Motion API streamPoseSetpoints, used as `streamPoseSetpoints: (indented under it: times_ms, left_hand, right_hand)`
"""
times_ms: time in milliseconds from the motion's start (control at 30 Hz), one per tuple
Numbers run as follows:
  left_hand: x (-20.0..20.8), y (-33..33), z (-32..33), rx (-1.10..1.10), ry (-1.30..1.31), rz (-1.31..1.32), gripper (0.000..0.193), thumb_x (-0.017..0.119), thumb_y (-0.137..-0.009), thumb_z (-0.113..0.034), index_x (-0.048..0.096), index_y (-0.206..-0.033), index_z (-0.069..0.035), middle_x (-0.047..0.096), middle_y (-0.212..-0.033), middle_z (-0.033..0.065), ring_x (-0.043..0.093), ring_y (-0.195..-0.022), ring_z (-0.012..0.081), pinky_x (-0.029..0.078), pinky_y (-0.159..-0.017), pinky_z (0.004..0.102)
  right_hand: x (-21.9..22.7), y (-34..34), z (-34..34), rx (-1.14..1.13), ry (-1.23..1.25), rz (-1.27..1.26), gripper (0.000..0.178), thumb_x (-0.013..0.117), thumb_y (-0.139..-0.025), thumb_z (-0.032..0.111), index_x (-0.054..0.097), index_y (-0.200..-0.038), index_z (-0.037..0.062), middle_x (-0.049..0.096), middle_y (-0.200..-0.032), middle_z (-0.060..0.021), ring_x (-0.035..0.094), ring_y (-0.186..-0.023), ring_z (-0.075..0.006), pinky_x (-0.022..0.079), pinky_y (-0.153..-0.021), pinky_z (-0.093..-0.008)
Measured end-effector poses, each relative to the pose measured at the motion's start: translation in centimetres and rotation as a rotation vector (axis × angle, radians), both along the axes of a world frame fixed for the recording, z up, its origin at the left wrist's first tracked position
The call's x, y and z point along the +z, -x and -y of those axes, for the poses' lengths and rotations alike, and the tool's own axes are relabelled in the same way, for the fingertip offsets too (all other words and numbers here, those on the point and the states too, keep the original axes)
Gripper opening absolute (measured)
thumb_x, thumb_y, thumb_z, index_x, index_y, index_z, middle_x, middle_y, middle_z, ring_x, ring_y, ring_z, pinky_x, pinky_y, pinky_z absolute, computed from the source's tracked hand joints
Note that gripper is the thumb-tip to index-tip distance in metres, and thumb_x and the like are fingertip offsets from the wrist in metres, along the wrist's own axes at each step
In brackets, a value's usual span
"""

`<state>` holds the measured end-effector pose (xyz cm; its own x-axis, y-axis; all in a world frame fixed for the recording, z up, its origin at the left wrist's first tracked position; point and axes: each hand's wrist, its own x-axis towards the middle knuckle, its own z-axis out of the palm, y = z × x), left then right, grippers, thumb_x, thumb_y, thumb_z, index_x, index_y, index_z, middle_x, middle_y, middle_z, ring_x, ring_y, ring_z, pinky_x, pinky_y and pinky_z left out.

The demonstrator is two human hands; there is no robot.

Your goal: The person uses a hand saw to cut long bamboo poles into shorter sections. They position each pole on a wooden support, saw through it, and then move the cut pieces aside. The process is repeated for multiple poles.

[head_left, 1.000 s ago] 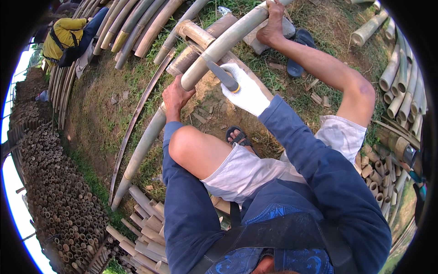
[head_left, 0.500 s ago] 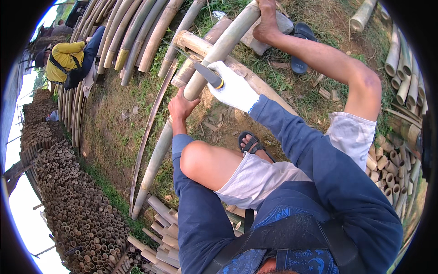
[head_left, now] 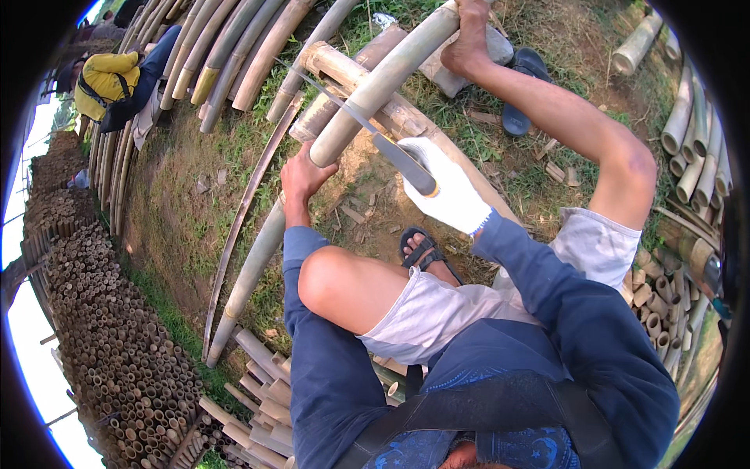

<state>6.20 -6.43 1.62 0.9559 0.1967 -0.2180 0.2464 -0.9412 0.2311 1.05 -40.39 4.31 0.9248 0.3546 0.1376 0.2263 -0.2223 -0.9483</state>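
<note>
A long green-grey bamboo pole (head_left: 375,90) slants across the view, resting over a shorter bamboo support (head_left: 332,62). Bare and wrapped round the pole, my left hand (head_left: 303,178) holds it just below the support. My right hand (head_left: 449,186), in a white knitted glove, is closed on the dark handle of a hand saw (head_left: 402,162) with a yellowish end. The thin saw blade lies across the pole above my left hand, its tip reaching past the far side. How deep it has cut cannot be seen. My bare foot (head_left: 473,39) presses on the pole's upper end.
Beneath my raised foot is a stone block (head_left: 488,51), with a loose sandal (head_left: 517,94) beside it. A split bamboo strip (head_left: 248,207) lies left of the pole. Cut bamboo pieces (head_left: 129,336) are stacked at left. A person in yellow (head_left: 109,82) bends near long poles.
My right hand has drawn back toward the lower right with the saw, so more of its blade shows. My left hand keeps its hold on the pole.
</note>
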Motion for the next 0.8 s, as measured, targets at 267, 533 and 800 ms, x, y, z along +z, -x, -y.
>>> streamPoseSetpoints:
  times_ms: [267,533,800]
  left_hand:
    - [-0.1,0.2,-3.7,-0.051,0.052,-0.004,0.084,0.088,-0.070,-0.051,0.072,-0.144,-0.015,0.082,-0.119,0.0227,0.078,-0.112,0.0414,0.060,-0.100,0.0521]
    - [-0.4,1.0,-2.2,0.009,-0.001,0.001,0.085,0.088,-0.069,-0.051,0.072,-0.144,-0.014,0.082,-0.118,0.0234,0.079,-0.112,0.0404,0.060,-0.100,0.0520]
    - [-0.3,0.6,-2.0,-0.055,0.006,0.028,0.085,0.086,-0.070,-0.052,0.071,-0.145,-0.016,0.083,-0.115,0.0226,0.079,-0.108,0.0417,0.060,-0.098,0.0534]
  right_hand:
    - [3.4,6.3,4.4,0.036,0.029,-0.058,0.056,0.072,-0.097,-0.001,0.056,-0.151,-0.0005,0.066,-0.137,-0.0164,0.068,-0.126,-0.0253,0.052,-0.110,-0.0363]
    - [5.3,7.7,5.3,-0.045,0.096,0.043,0.049,0.075,-0.095,-0.001,0.063,-0.142,0.0029,0.071,-0.130,-0.0189,0.074,-0.116,-0.0282,0.058,-0.099,-0.0361]
    - [0.6,3.0,1.0,-0.044,-0.058,0.087,0.056,0.078,-0.095,0.005,0.060,-0.148,0.0054,0.070,-0.135,-0.0187,0.074,-0.115,-0.0313,0.059,-0.100,-0.0383]
